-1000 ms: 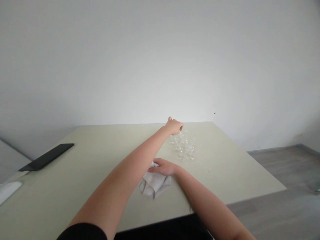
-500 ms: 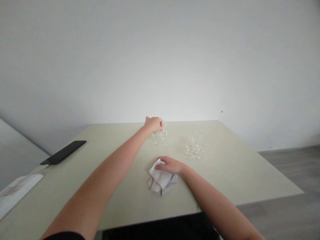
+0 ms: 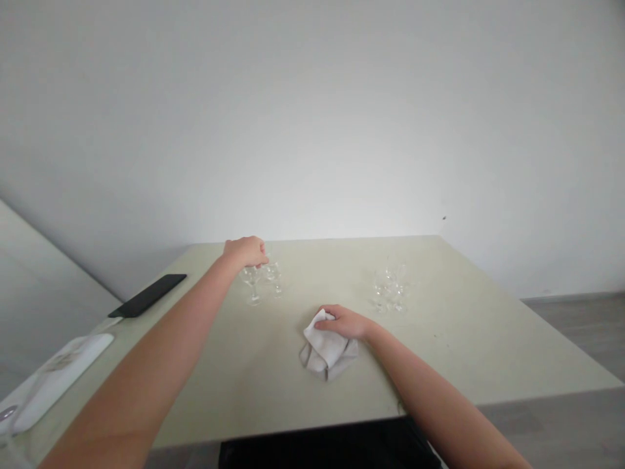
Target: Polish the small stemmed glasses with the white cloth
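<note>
My left hand (image 3: 247, 251) reaches to the far left part of the table, fingers closed at the rims of small clear stemmed glasses. One stemmed glass (image 3: 252, 276) hangs or stands upright just below the hand, and another glass (image 3: 273, 272) is right beside it. My fingers partly hide their tops, and whether the bases touch the table I cannot tell. Nearer to me, my right hand (image 3: 344, 322) is closed on a crumpled whitish cloth (image 3: 328, 348), thumb on top, resting on the tabletop.
A cluster of several clear glasses (image 3: 390, 286) stands right of centre on the pale table (image 3: 439, 352). At the left edge lie a black flat slab (image 3: 149, 296) and a white flat object (image 3: 63, 371) with a cable. A plain wall (image 3: 312, 130) rises behind.
My left hand has moved left, and the stemmed glasses by it have shifted left too. The right hand stays on the cloth. The view has turned slightly left.
</note>
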A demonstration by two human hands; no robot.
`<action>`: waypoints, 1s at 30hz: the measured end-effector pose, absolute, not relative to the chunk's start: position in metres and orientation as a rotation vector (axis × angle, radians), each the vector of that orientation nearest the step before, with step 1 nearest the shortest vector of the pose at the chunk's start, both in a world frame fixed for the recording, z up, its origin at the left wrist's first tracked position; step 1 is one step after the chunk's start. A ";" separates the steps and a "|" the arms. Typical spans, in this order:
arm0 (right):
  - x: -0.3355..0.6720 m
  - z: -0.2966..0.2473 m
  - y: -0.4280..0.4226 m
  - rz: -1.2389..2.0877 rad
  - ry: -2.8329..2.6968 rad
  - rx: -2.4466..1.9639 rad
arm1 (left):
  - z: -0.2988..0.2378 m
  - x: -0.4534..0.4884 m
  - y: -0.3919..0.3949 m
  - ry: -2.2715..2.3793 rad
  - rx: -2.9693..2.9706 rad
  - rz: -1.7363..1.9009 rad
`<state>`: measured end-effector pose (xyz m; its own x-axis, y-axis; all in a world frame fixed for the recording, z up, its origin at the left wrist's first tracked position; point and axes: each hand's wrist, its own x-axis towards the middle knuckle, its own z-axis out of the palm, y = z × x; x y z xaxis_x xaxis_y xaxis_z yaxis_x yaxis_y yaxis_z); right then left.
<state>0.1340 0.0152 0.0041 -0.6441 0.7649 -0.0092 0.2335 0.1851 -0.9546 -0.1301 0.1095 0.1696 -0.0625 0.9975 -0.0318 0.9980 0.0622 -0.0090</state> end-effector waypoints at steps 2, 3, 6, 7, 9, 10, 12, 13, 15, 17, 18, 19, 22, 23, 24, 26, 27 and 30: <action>0.134 0.004 0.015 1.472 -1.983 -0.942 | 0.169 -0.134 0.108 2.259 2.146 -0.049; 0.134 0.003 0.015 1.475 -1.979 -0.941 | 0.169 -0.135 0.108 2.236 2.153 -0.054; 0.134 0.002 0.015 1.491 -1.965 -0.928 | 0.168 -0.137 0.107 2.167 2.169 -0.061; 0.134 0.001 0.015 1.500 -1.958 -0.925 | 0.167 -0.137 0.107 2.154 2.181 -0.060; 0.134 0.000 0.015 1.520 -1.942 -0.919 | 0.165 -0.138 0.106 2.148 2.218 -0.055; 0.134 0.000 0.015 1.524 -1.940 -0.913 | 0.164 -0.138 0.106 2.148 2.238 -0.055; 0.133 0.000 0.015 1.509 -1.950 -0.906 | 0.163 -0.140 0.105 2.146 2.266 -0.062; 0.133 0.000 0.015 1.495 -1.958 -0.907 | 0.162 -0.140 0.104 2.137 2.267 -0.067; 0.133 0.002 0.014 1.480 -1.967 -0.919 | 0.163 -0.141 0.102 2.102 2.251 -0.069; 0.132 0.004 0.013 1.474 -1.974 -0.929 | 0.164 -0.141 0.098 2.068 2.225 -0.056; 0.132 0.005 0.013 1.463 -1.982 -0.933 | 0.164 -0.142 0.096 2.058 2.217 -0.051; 0.132 0.006 0.013 1.447 -1.993 -0.936 | 0.165 -0.142 0.093 2.048 2.217 -0.051; 0.133 0.006 0.013 1.407 -2.015 -0.942 | 0.165 -0.144 0.088 2.021 2.241 -0.061; 0.133 0.006 0.013 1.410 -2.015 -0.941 | 0.165 -0.146 0.087 2.014 2.244 -0.053; 0.133 0.005 0.013 1.417 -2.011 -0.938 | 0.165 -0.148 0.085 2.006 2.243 -0.038; 0.133 0.004 0.013 1.436 -1.997 -0.937 | 0.165 -0.151 0.083 2.015 2.248 0.006; 0.133 0.004 0.013 1.446 -1.990 -0.940 | 0.166 -0.151 0.081 2.041 2.263 0.034; 0.133 0.004 0.013 1.456 -1.983 -0.941 | 0.171 -0.139 0.071 2.180 2.362 0.192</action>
<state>0.1325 0.0131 0.0036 -0.6347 0.7727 -0.0043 0.2358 0.1884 -0.9534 -0.1395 0.0707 0.1712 0.0779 0.9870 0.1406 0.9964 -0.0820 0.0233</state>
